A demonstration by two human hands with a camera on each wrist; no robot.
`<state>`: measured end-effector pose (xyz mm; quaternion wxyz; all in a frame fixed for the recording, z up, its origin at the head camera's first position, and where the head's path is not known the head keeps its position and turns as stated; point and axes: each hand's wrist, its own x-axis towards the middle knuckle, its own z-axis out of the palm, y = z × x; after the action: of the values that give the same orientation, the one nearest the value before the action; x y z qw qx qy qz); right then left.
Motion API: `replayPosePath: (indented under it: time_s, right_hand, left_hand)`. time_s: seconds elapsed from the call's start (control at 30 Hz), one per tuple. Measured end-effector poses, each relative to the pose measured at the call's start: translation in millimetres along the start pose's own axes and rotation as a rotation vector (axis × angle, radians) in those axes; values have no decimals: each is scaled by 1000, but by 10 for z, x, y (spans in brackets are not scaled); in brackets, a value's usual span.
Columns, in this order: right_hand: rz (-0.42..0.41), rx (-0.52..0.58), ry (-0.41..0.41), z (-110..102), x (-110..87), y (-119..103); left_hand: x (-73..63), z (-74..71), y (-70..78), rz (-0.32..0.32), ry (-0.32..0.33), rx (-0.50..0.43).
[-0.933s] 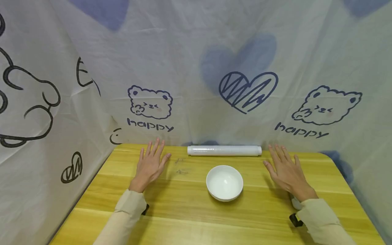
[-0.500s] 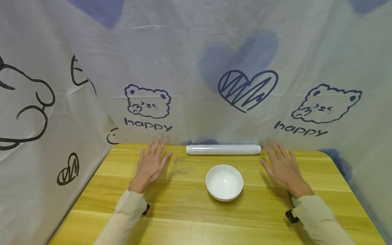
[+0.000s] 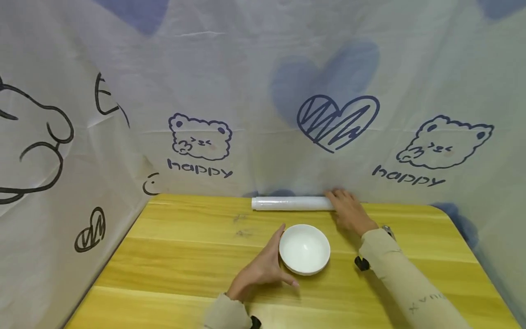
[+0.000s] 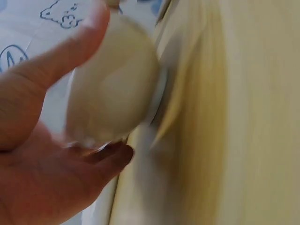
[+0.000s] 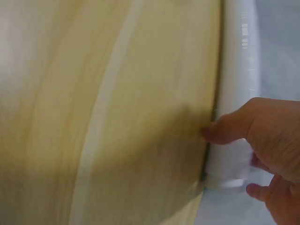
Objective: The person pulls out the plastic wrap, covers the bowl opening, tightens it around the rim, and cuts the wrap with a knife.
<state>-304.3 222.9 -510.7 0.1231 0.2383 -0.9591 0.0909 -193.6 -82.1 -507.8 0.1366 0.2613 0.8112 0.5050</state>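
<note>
Behind the yellow wooden table (image 3: pixel 185 256) hangs a white cloth printed with bears and hearts (image 3: pixel 263 114). I see my left hand (image 3: pixel 263 269) cupped against the white bowl (image 3: pixel 304 249) at mid-table, thumb and fingers (image 4: pixel 51 65) spread around its left side and touching it. My right hand (image 3: pixel 349 211) lies on the right end of the cling film roll (image 3: pixel 289 204) at the far edge, fingers (image 5: pixel 229 129) curled round it.

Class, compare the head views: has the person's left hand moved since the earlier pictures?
Yes. The left hand has left the table's far left area and moved rightward and nearer the person, now cupping the left side of the white bowl.
</note>
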Motion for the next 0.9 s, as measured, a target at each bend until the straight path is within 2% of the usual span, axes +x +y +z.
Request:
replayPosePath:
  time_s: [0.1,0.17,0.27,0.4,0.57,0.73,0.9]
  right_hand:
    - [-32,-38,2,60,18,75]
    - [-49,-33,10,82,19,109]
    - [-65,11,19,81,15,124]
    - [-36,113,-26,20,-2,85]
    - [41,219,-107,-46,-77,48]
    - [63,249,-161,-46,-67,14]
    - [88,296,-201,-83,-23,16]
  left_hand:
    - [55,166,-15,6,78,-16]
    - [65,200,-33,9,112,-49]
    - [71,156,-91,25,130,-71]
    - [105,-7,-200,25,119,-177]
    - [201,-183,-320,10,54,-355]
    - [262,-301,-435,43,-46,-437]
    - [307,-352,-486,68,-126,-476]
